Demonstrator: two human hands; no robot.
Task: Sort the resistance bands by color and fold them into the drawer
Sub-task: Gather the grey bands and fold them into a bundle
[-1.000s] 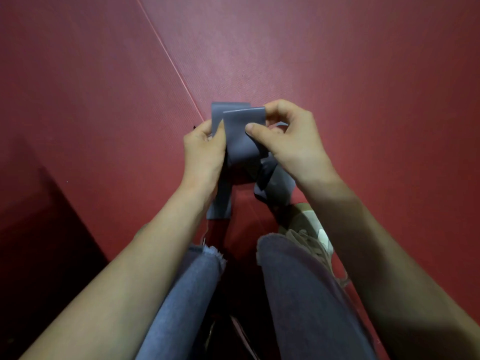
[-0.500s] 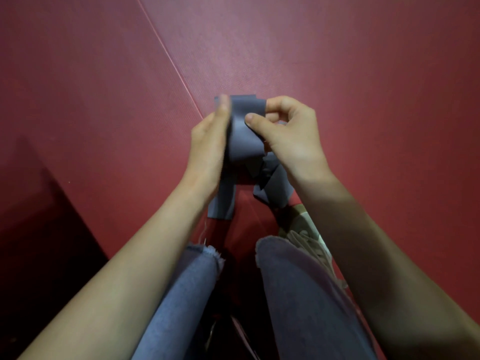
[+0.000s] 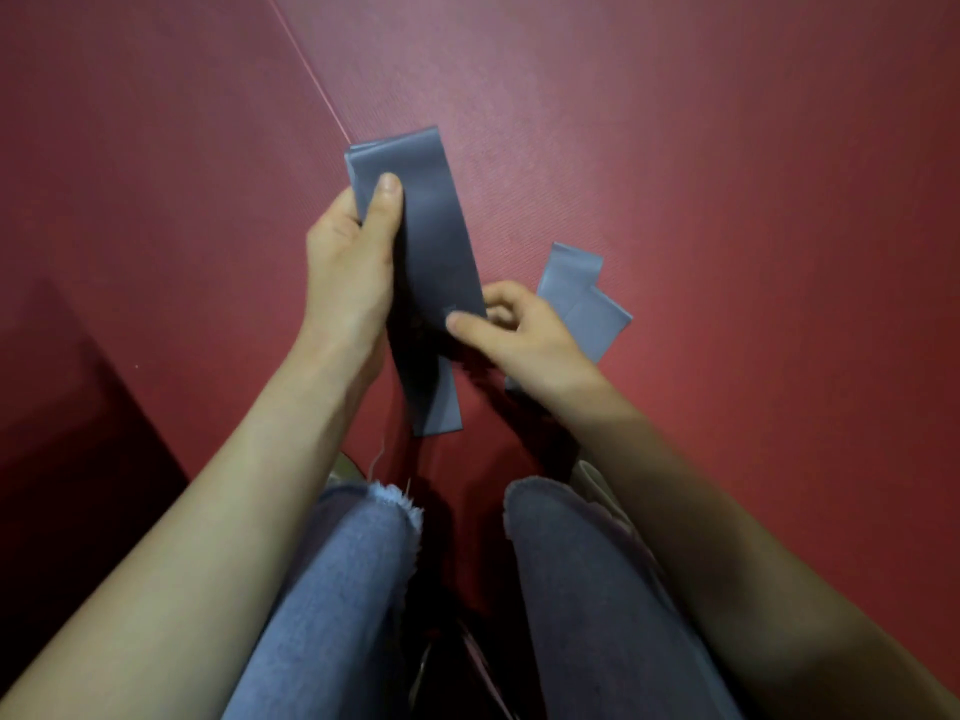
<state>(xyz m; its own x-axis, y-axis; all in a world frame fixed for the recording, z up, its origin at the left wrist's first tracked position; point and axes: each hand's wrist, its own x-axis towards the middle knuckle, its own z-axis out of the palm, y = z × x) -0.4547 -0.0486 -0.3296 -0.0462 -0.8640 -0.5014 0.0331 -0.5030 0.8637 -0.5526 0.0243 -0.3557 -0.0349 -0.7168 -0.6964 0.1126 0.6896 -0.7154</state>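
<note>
A grey resistance band (image 3: 434, 236), folded into a long flat strip of several layers, is held above the red floor. My left hand (image 3: 353, 262) grips its upper part, thumb pressed on the front face. My right hand (image 3: 519, 335) pinches the strip lower down at its right edge. One end of the band hangs below my hands to about knee height. Another folded stretch of grey band (image 3: 584, 298) shows behind my right hand; I cannot tell whether it lies on the floor or hangs. No drawer is in view.
Red mat floor (image 3: 727, 174) with a thin seam (image 3: 311, 80) running diagonally at upper left. A darker red raised block (image 3: 62, 407) fills the lower left. My legs in jeans (image 3: 337, 589) and a light shoe (image 3: 597, 485) are below my hands.
The folded strip has been stretched longer. My right hand slid down from the top of the band to its lower part, and my left thumb now presses the upper front face.
</note>
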